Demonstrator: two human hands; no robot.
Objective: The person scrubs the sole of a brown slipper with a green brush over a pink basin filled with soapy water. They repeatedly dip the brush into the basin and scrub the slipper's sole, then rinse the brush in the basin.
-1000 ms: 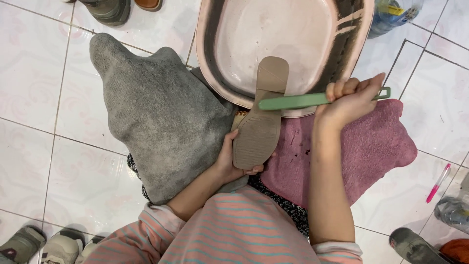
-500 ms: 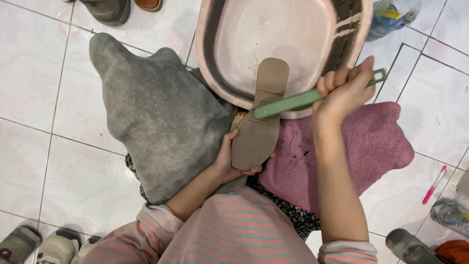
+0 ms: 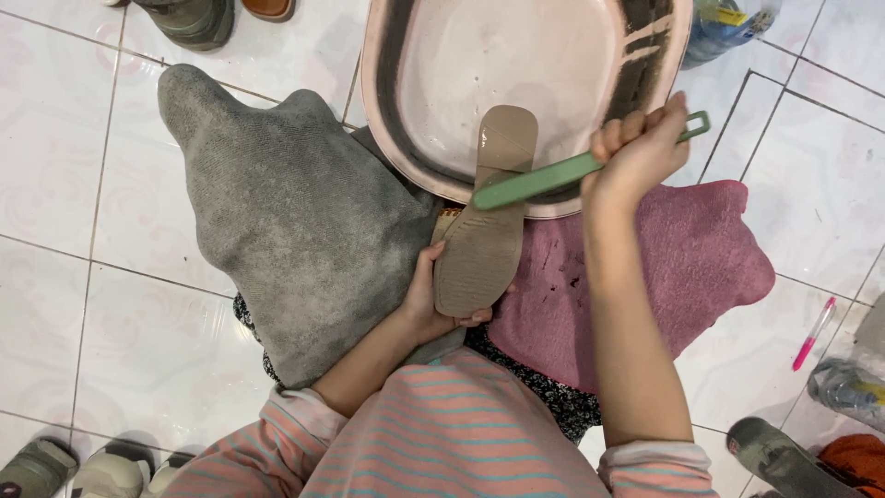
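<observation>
My left hand (image 3: 426, 304) grips the heel end of a tan flat sandal (image 3: 489, 217), sole up, its toe reaching over the rim of a pink plastic basin (image 3: 378, 101). My right hand (image 3: 636, 152) is closed around the handle of a green brush (image 3: 544, 178). The brush head lies across the middle of the sandal's sole. Under the sandal and my right forearm lies a pink towel (image 3: 682, 258). A grey towel (image 3: 286, 212) is spread to the left, beside my left arm.
White floor tiles surround the towels. Shoes stand at the top left (image 3: 189, 18), bottom left (image 3: 37, 466) and bottom right (image 3: 779, 456). A pink pen (image 3: 813, 332) lies at the right, near a crumpled plastic bottle (image 3: 848, 387). A bag (image 3: 728, 28) sits beside the basin's top right.
My right hand has tilted the brush, its handle end rising to the upper right, and the brush head has slid down the sole toward me. The left hand keeps holding the sandal.
</observation>
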